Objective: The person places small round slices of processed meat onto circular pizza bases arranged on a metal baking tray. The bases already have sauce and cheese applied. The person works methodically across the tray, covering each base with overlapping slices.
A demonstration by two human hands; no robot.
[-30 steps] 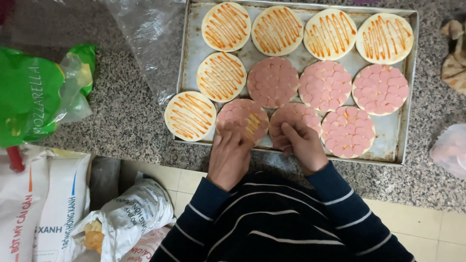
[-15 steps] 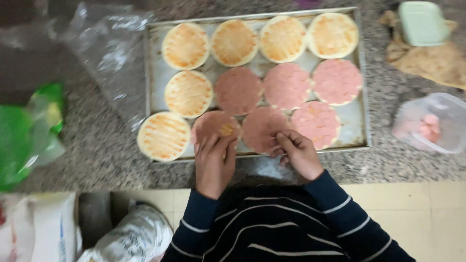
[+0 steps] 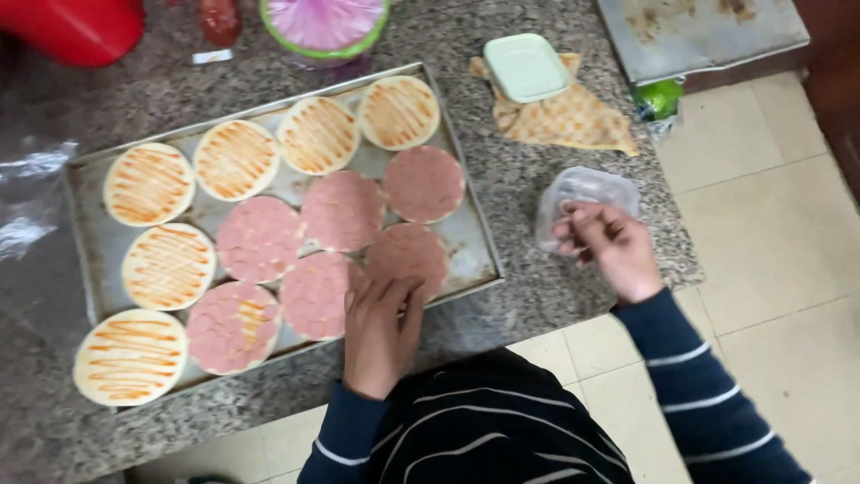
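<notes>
Right now the left hand (image 3: 381, 327) lies flat, fingers together, on the pink meat round (image 3: 408, 255) at the near edge of the metal tray (image 3: 90, 260). It grips nothing; it just presses down. The right hand (image 3: 605, 242) is off to the side at the clear plastic tub (image 3: 582, 193), which sits on the speckled stone surface (image 3: 537, 287) just beside the tray. Its fingertips are pinched together at the tub's rim, but I cannot tell if a slice is between them yet.

On the tray, seven bread rounds already wear pink meat. Five more show only orange sauce stripes, like the bare round (image 3: 130, 357) at the near left corner.

To do this step well, I think the right hand should lift just one thin slice, not a stuck-together clump. Peel it slowly so it does not tear. Keep the left hand light, so the bread under it does not slide or squash. Lay each slice down from one side to the other, so it sits flat and covers the sauce. The tub is close to the edge of the surface, so a hard tug could knock it to the floor.

A pale green lidded box (image 3: 526, 65) rests on a yellow cloth (image 3: 569, 121) farther back.
</notes>
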